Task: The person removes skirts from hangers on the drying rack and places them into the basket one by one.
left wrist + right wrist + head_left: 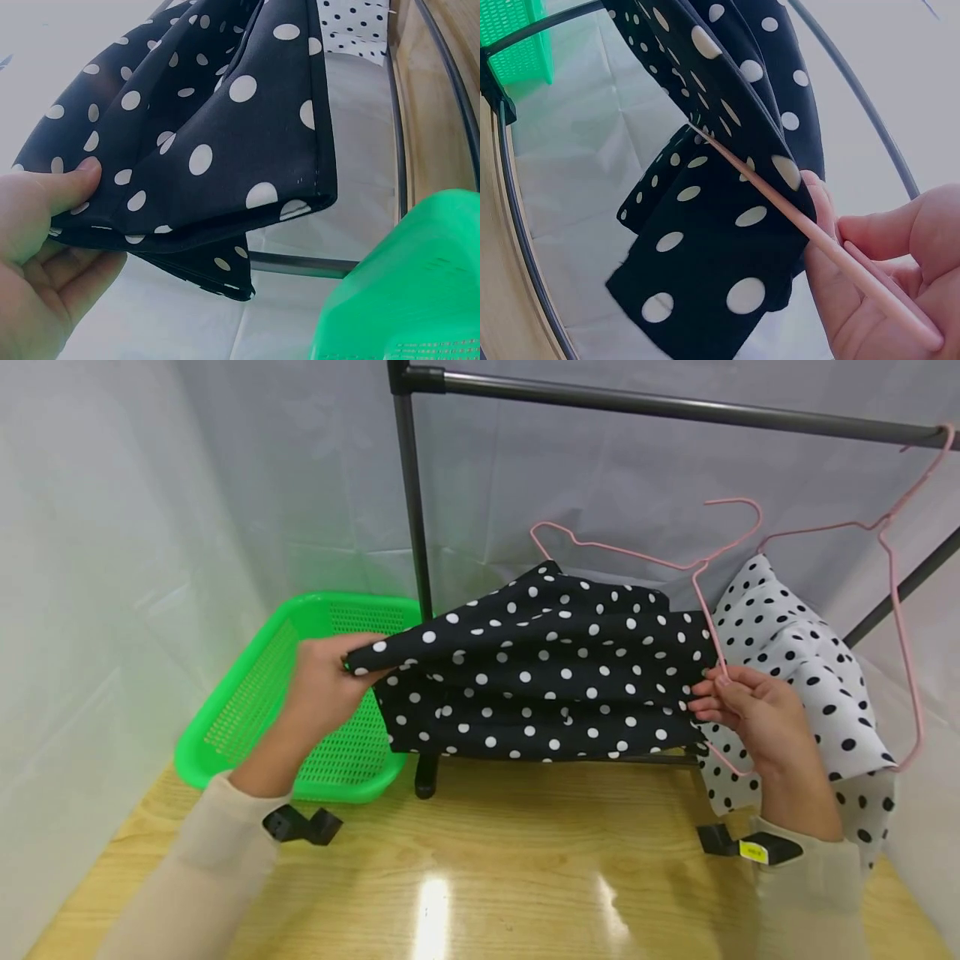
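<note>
Black polka-dot cloth (540, 677) stretched above the bench (480, 860), left hand (322, 685) pinching its left corner, thumb on top; right hand (750, 710) curled round its right edge and a pink hanger (705, 585), whose lower part stays hidden behind the fabric

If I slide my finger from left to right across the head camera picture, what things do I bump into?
Green basket → left hand → black dotted cloth → right hand → white dotted cloth.
</note>
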